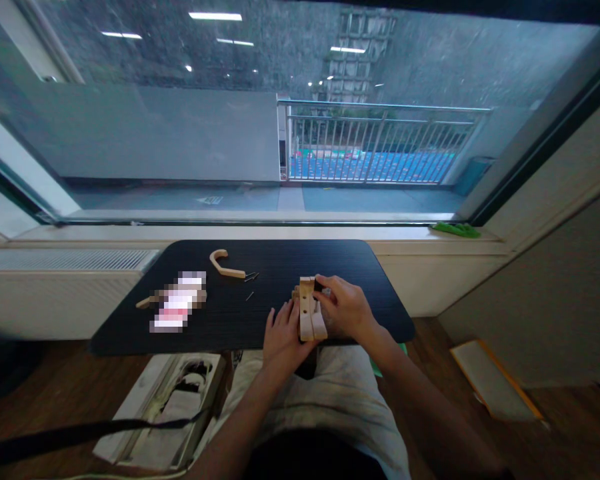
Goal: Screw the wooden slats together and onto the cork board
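A pale wooden piece (306,313) with dark round holes stands at the near side of the black table. My left hand (283,337) steadies it from the left, fingers along its side and thumb at its near end. At its upper right edge, my right hand (349,308) is closed in a pinch. A small dark patch shows at those fingertips, too small to name. Farther back lies a curved wooden hook (226,267), with several thin screws (251,276) beside its straight end and one loose screw (250,296) nearer me.
The black table (230,333) stands before a window sill (280,233). A blurred-out flat item (180,303) lies at its left, beside another wooden end (144,303). An open white case (165,413) sits on the floor at left. A green cloth (455,230) rests on the sill.
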Demonstrator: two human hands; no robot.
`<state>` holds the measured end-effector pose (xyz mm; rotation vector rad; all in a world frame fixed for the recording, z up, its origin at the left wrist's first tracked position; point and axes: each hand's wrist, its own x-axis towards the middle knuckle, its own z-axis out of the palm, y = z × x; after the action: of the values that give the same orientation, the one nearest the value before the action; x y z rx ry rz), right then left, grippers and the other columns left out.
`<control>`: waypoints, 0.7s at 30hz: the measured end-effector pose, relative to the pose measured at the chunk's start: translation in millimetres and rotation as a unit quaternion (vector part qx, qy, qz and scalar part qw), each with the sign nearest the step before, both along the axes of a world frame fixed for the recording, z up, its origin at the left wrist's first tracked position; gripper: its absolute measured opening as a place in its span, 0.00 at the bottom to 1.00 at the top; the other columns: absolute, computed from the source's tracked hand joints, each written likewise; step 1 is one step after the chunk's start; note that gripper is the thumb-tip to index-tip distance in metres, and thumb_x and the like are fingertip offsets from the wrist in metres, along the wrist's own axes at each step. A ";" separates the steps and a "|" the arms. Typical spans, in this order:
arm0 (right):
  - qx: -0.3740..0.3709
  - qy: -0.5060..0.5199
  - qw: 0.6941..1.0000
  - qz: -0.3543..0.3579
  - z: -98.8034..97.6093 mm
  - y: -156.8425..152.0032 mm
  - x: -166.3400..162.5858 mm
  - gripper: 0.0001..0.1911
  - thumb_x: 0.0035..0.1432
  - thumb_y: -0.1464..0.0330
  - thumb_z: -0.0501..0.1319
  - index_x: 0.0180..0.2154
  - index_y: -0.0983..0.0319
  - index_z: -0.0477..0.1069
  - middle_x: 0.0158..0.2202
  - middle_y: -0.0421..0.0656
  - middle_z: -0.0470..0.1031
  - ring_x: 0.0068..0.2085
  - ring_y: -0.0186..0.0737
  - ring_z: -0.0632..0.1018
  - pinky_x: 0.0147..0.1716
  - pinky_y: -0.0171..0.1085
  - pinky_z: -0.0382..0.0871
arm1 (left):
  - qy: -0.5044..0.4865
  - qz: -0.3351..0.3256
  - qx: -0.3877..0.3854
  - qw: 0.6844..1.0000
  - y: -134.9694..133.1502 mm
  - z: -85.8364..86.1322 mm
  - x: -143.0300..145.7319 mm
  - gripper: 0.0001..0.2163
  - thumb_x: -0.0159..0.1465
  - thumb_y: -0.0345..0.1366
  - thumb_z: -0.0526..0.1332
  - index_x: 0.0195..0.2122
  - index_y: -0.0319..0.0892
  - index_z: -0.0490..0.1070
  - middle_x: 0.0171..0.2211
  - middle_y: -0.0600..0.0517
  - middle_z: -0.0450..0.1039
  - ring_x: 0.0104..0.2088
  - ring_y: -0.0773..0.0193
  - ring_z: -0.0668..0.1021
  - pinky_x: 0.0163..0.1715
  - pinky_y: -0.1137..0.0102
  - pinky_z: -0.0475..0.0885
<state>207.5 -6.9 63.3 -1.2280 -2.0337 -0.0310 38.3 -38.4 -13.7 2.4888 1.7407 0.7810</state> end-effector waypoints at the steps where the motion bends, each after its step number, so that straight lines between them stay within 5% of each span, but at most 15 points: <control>1: 0.004 -0.009 1.000 0.000 -0.6 -0.1 0.1 0.15 0.62 0.64 0.60 0.50 0.58 0.73 0.33 0.42 0.77 0.29 0.35 0.75 0.30 0.34 0.67 | -0.002 -0.001 0.000 1.000 0.1 0.0 0.0 0.38 0.57 0.54 0.62 0.64 0.39 0.55 0.59 0.39 0.66 0.59 0.47 0.69 0.59 0.50 0.59; 11: 0.017 -0.025 0.999 -0.027 -5.4 2.2 -0.5 0.14 0.62 0.63 0.59 0.49 0.57 0.72 0.34 0.42 0.77 0.26 0.33 0.74 0.28 0.32 0.65 | 0.000 0.001 -0.002 1.000 0.3 -0.2 -0.7 0.38 0.56 0.54 0.62 0.63 0.38 0.56 0.60 0.38 0.66 0.59 0.47 0.69 0.60 0.50 0.59; 16: -0.012 0.039 0.999 -0.014 -4.1 0.1 0.1 0.15 0.60 0.66 0.59 0.50 0.58 0.71 0.43 0.44 0.78 0.27 0.32 0.75 0.28 0.33 0.69 | -0.009 -0.003 -0.002 1.000 0.0 -0.2 -0.9 0.38 0.57 0.54 0.62 0.64 0.39 0.55 0.59 0.38 0.66 0.59 0.47 0.69 0.60 0.49 0.59; 21: -0.040 0.082 0.996 0.021 -0.9 -4.1 -1.6 0.16 0.60 0.69 0.56 0.50 0.60 0.70 0.32 0.42 0.78 0.25 0.34 0.75 0.26 0.33 0.69 | -0.007 -0.003 -0.007 1.000 -0.5 2.2 0.1 0.38 0.57 0.54 0.62 0.64 0.39 0.55 0.60 0.39 0.66 0.59 0.47 0.68 0.59 0.49 0.60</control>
<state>205.9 -11.0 62.4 -1.1963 -1.9325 0.1669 38.4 -38.8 -11.5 2.4726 1.7282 0.7805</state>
